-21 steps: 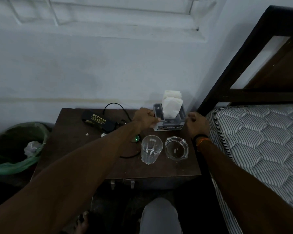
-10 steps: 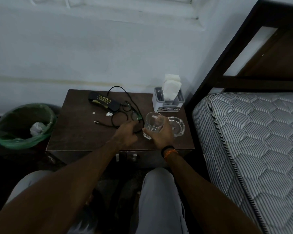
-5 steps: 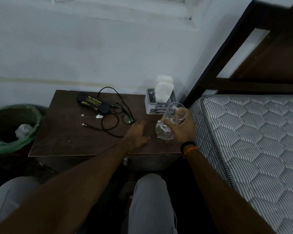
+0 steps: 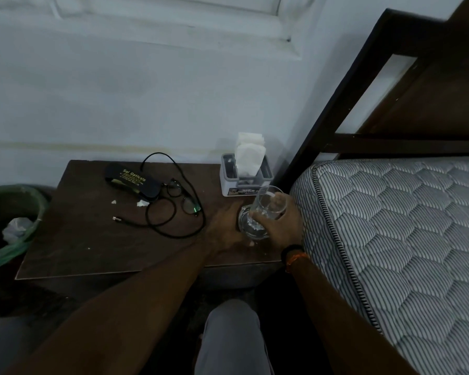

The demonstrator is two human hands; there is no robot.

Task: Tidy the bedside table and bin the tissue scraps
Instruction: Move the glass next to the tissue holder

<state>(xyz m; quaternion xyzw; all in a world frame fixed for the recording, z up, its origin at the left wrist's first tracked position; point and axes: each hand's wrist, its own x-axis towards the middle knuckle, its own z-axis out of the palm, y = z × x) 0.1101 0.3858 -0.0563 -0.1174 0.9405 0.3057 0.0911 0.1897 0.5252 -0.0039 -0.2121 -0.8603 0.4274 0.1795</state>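
My right hand [image 4: 280,224] grips a clear drinking glass [image 4: 268,203], held tilted just above a glass ashtray [image 4: 248,230] at the right of the dark bedside table [image 4: 73,250]. My left hand [image 4: 222,227] lies on the table against the ashtray's left side; its grip is hidden in the dim light. Two white tissue scraps [image 4: 142,203] lie near the table's middle back, and another small scrap [image 4: 251,243] sits in front of the ashtray. A green bin [image 4: 25,249] with crumpled tissue inside stands left of the table.
A tissue holder [image 4: 228,182] stands at the back right corner. A black spectacle case [image 4: 132,181], eyeglasses [image 4: 186,203] and a looped black cable [image 4: 171,234] lie mid-table. A mattress [image 4: 390,239] and dark bed frame border the right side.
Both hands left the tissue holder. My right hand picked up the drinking glass and lifted it rightward over the ashtray. My left hand slid to the ashtray's left side.
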